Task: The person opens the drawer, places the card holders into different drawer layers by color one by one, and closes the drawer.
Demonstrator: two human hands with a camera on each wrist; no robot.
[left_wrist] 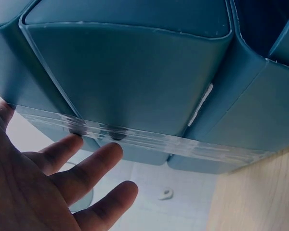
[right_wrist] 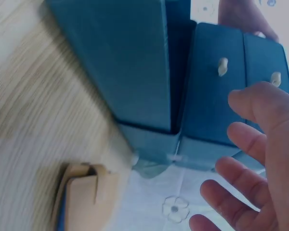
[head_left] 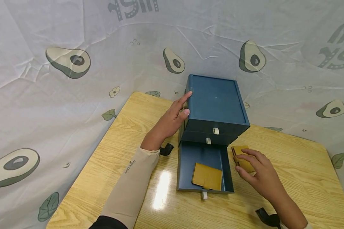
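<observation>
A blue three-drawer cabinet (head_left: 218, 98) stands on the table, its bottom drawer (head_left: 190, 156) pulled out. In that drawer lies a mustard-yellow wallet (head_left: 208, 175) with a strap. My left hand (head_left: 170, 121) rests along the cabinet's left side, thumb and a fingertip at the top edge; in the left wrist view the fingers (left_wrist: 89, 168) spread beside the drawers' side wall. Right of the drawer, a second yellow wallet (head_left: 239, 150) lies on the tabletop. My right hand (head_left: 261, 175) hovers over it with fingers loosely bent, and nothing is in its grasp.
The wooden table (head_left: 301, 178) extends to both sides of the cabinet. Behind it hangs a pale cloth (head_left: 137, 57) printed with avocados. White pull tabs (head_left: 204, 195) stick out from the drawer fronts. A black strap piece (head_left: 268, 218) sits at my right wrist.
</observation>
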